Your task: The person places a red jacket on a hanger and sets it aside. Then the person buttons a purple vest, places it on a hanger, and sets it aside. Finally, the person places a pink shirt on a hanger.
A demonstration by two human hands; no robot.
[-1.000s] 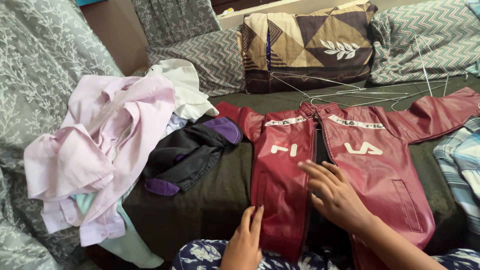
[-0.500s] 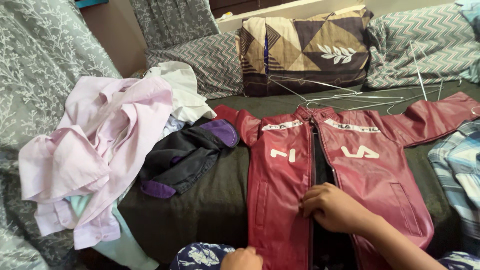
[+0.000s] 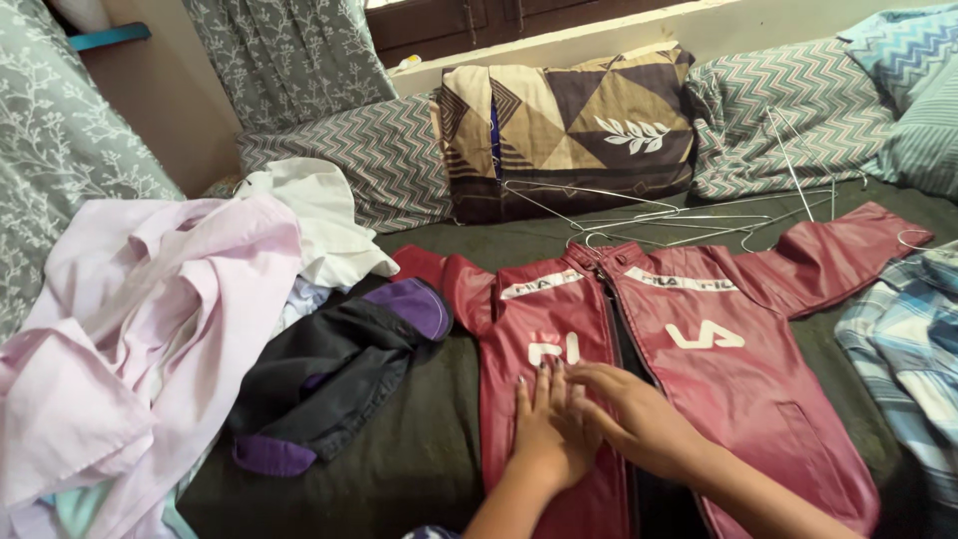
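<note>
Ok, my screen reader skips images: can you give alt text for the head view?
Both hands, left and right, press flat on a maroon jacket spread on a dark bed. Clothes pile at left, wire hangers and pillows behind.

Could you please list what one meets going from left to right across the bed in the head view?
Pink shirt pile → black and purple garment → left hand → right hand, both on the maroon jacket → blue plaid shirt.

A bed (image 3: 429, 449) with a dark green sheet carries a maroon jacket (image 3: 738, 369) spread flat, a black and purple garment (image 3: 329, 374), a heap of pale shirts (image 3: 150, 339), wire hangers (image 3: 649, 215), a plaid shirt (image 3: 908, 359) and pillows (image 3: 569, 125).
</note>
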